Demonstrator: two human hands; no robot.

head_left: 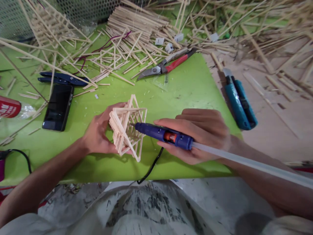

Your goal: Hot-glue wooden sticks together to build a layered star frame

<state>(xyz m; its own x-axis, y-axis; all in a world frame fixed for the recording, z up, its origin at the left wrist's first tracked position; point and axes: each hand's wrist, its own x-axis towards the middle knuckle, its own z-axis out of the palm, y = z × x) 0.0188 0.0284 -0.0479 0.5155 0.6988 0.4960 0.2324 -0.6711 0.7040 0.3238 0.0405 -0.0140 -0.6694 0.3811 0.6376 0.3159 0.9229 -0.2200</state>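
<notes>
My left hand [100, 130] is closed around the left side of a small lattice frame of thin wooden sticks [127, 130], holding it tilted above the green table. In my right hand [200, 133] is a blue hot glue gun [154, 132], gripped between thumb and fingers. Its nozzle points left at the frame's inner sticks; whether it touches them I cannot tell. A long translucent glue stick [239, 161] runs out of its back end over my right forearm. A black cord [150, 169] hangs below the gun toward the table edge.
Red-handled pruning shears [168, 63] lie beyond the frame, near a big pile of sticks [139, 23]. At left are a phone [58, 107], dark blue pliers [62, 79] and a red-labelled bottle [9, 107]. A teal utility knife [238, 101] lies right. Loose sticks cover the back of the table [195, 88].
</notes>
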